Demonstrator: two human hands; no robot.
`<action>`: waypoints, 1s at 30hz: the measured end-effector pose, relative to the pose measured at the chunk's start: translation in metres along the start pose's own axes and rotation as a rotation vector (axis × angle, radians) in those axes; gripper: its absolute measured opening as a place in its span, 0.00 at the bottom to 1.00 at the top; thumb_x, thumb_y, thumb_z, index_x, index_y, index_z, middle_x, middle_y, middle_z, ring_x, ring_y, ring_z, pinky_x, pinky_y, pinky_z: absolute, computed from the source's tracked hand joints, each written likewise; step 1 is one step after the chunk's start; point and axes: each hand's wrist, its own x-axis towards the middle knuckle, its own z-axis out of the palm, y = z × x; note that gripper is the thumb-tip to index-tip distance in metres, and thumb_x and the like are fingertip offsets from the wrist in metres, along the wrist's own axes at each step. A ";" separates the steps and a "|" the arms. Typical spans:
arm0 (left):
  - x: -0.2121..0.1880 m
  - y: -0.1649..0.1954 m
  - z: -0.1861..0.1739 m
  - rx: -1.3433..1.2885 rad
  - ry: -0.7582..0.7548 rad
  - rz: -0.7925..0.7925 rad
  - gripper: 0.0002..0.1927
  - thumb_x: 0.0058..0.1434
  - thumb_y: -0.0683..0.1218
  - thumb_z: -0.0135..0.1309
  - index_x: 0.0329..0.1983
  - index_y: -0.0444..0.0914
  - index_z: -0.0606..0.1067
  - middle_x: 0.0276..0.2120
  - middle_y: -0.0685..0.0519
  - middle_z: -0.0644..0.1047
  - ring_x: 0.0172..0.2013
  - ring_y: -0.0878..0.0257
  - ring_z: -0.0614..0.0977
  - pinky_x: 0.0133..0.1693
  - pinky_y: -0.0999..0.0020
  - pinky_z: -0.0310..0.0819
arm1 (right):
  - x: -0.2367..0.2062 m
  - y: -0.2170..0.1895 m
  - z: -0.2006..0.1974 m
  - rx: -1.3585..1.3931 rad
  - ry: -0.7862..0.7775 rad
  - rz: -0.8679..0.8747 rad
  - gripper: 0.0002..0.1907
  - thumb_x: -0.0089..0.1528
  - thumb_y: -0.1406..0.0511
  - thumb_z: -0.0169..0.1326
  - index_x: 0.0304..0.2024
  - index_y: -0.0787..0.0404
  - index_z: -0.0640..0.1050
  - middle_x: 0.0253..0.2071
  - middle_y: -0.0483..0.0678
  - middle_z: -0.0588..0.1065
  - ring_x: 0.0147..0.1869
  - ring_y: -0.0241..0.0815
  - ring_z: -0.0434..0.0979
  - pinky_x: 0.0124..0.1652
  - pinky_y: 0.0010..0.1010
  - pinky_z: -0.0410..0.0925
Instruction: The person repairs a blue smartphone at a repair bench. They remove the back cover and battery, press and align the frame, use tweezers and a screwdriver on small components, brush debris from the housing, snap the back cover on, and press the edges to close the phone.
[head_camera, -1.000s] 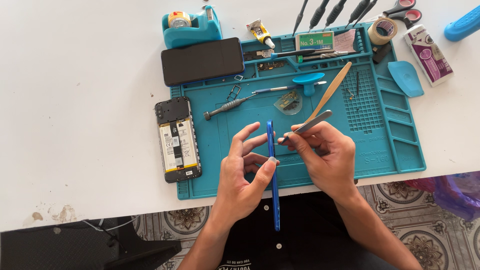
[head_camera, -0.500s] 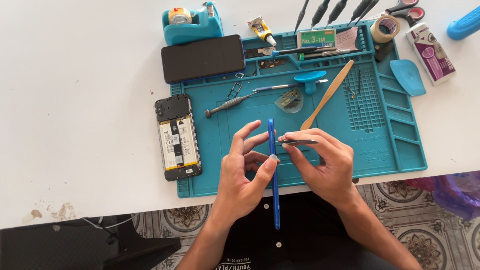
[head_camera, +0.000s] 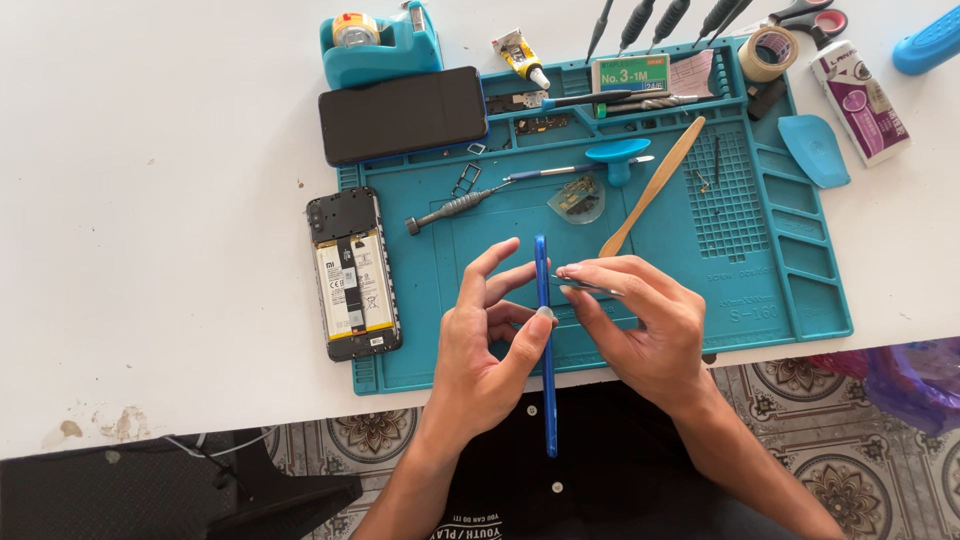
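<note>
The left hand (head_camera: 490, 345) grips a thin blue phone frame (head_camera: 545, 340) edge-on, held upright above the teal silicone repair mat (head_camera: 790, 290). The right hand (head_camera: 640, 320), just beside it, pinches slim metal tweezers (head_camera: 585, 287) whose tip touches the frame.

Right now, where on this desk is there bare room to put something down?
The white table lies bare left of the opened phone and tape dispenser. On the teal mat, the flat patch between wooden stick and right hand is free. The mat's top edge is crowded with tools.
</note>
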 end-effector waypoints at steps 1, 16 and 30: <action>0.000 0.000 0.000 -0.004 0.000 -0.002 0.37 0.66 0.51 0.54 0.72 0.28 0.57 0.59 0.36 0.77 0.42 0.60 0.88 0.39 0.72 0.83 | 0.000 0.000 0.000 -0.007 0.005 0.002 0.15 0.61 0.77 0.63 0.50 0.65 0.79 0.46 0.54 0.80 0.49 0.42 0.85 0.46 0.28 0.79; -0.001 -0.001 0.002 -0.038 0.013 -0.007 0.39 0.66 0.52 0.55 0.72 0.28 0.56 0.60 0.36 0.77 0.42 0.60 0.87 0.39 0.72 0.83 | -0.005 -0.003 -0.004 0.028 0.031 -0.019 0.12 0.63 0.76 0.62 0.48 0.64 0.78 0.47 0.53 0.82 0.50 0.43 0.86 0.47 0.28 0.79; -0.001 -0.001 0.002 -0.039 0.029 -0.014 0.38 0.66 0.51 0.56 0.73 0.28 0.56 0.59 0.36 0.78 0.41 0.62 0.86 0.39 0.71 0.82 | -0.007 -0.001 0.000 -0.070 -0.038 -0.051 0.13 0.60 0.76 0.62 0.47 0.64 0.78 0.46 0.53 0.82 0.48 0.45 0.86 0.45 0.29 0.79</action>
